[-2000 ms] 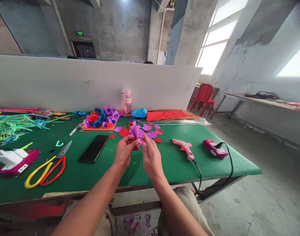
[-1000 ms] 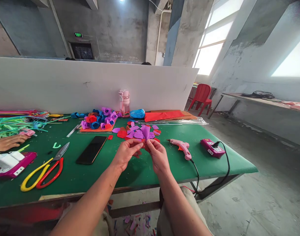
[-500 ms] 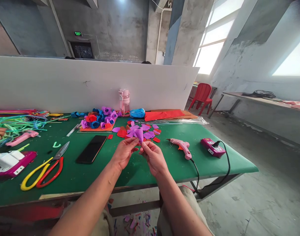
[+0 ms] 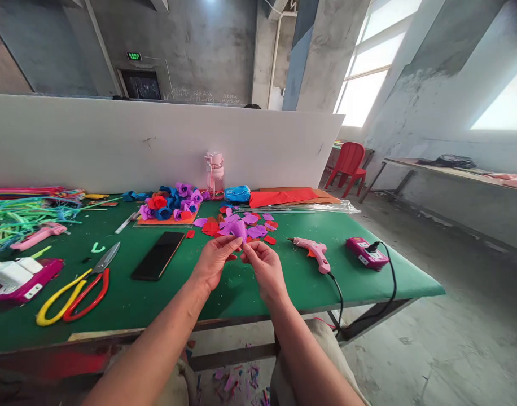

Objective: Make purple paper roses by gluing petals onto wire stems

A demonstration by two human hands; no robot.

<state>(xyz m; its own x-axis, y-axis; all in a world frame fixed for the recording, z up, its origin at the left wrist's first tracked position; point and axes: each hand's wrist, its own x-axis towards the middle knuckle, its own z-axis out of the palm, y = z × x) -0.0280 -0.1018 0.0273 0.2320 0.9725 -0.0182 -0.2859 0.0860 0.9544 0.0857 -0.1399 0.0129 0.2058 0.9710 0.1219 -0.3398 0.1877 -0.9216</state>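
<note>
- Here, we see the left hand (image 4: 214,260) and the right hand (image 4: 264,268), both pinching one purple petal (image 4: 239,229).
- At right, we find a pink glue gun (image 4: 314,251).

Left forearm (image 4: 157,347) and right forearm (image 4: 306,355) bare, smooth and tapering towards the wrists; a small mark on the left one near the wrist; left hand (image 4: 214,262) and right hand (image 4: 266,269) bare as well; trousers (image 4: 331,348) pale beige, in plain matt cloth, loose and softly creased about the knee.
</note>
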